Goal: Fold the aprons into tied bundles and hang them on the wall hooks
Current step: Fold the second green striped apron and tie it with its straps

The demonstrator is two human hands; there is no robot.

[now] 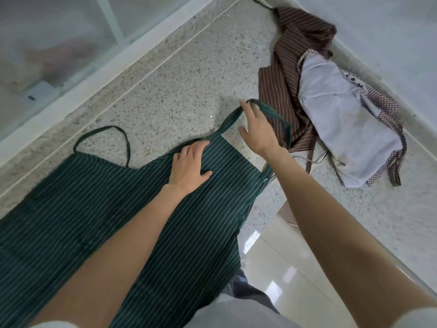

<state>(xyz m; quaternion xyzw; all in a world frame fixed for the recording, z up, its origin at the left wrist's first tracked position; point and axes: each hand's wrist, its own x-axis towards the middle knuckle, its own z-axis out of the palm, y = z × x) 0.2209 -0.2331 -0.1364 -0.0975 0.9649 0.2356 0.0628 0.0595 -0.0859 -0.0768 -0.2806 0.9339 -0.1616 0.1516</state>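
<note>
A dark green apron [99,209] with thin white stripes lies spread flat on a speckled stone counter [179,86]. My left hand [189,166] presses flat on its bib, fingers straight. My right hand [257,129] reaches over the green neck loop [272,112], its fingers extended and touching the strap at the loop's far end. One waist tie [104,133] curls in a loop on the counter at the left. A brown striped apron [293,74] lies crumpled at the back right, with a pale lilac apron [347,129] trimmed in checked fabric on top of it.
A white wall [390,31] runs along the counter's right side. A frosted glass window with a white frame [99,74] lies to the left. The counter's front edge drops to a glossy tiled floor [283,268] at the lower right.
</note>
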